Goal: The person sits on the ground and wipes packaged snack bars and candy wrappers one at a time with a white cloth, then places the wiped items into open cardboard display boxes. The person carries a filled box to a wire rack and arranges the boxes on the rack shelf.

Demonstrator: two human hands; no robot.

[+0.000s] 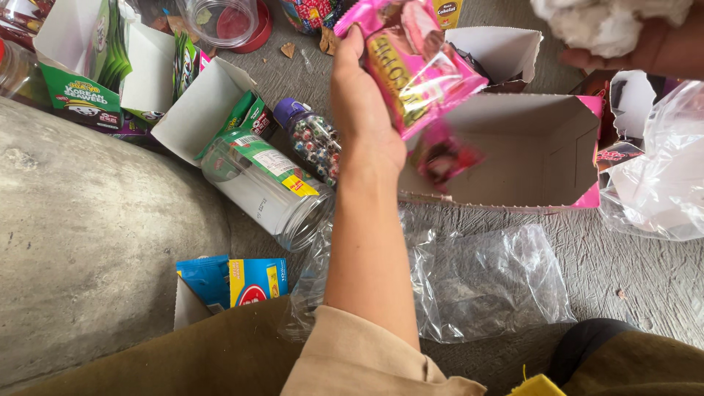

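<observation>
- Nearest: olive-brown trousers point(220, 359) and a beige sleeve point(352, 359) at the bottom edge; the wearer sits on the floor point(631, 271), a grey, ridged concrete surface.
- Left of frame: a smooth rounded grey concrete mass point(95, 235) rises from the floor.
- Beside the knee: a small blue-and-yellow carton point(235, 282), lying flat.
- Under the forearm: a crumpled clear plastic sheet point(491, 282), spread on the floor.
- Mid field: a clear plastic jar point(264, 187) with a green label lies on its side, mouth toward the camera; a small purple-capped bottle point(312, 139) of beads lies just beside it.
- Left hand point(363, 110): arm extended, grip clamped on a bundle of pink snack packets point(418, 70), held above the near wall of an open pink-and-white cardboard box point(535, 154). One packet below is blurred.
- Right hand point(645, 44): upper right corner, grip closed on a wad of white material point(609, 22); clear plastic bag point(660, 176) below it.
- Far left: open green-and-white cartons point(95, 66); a clear tub point(220, 18) beyond.
</observation>
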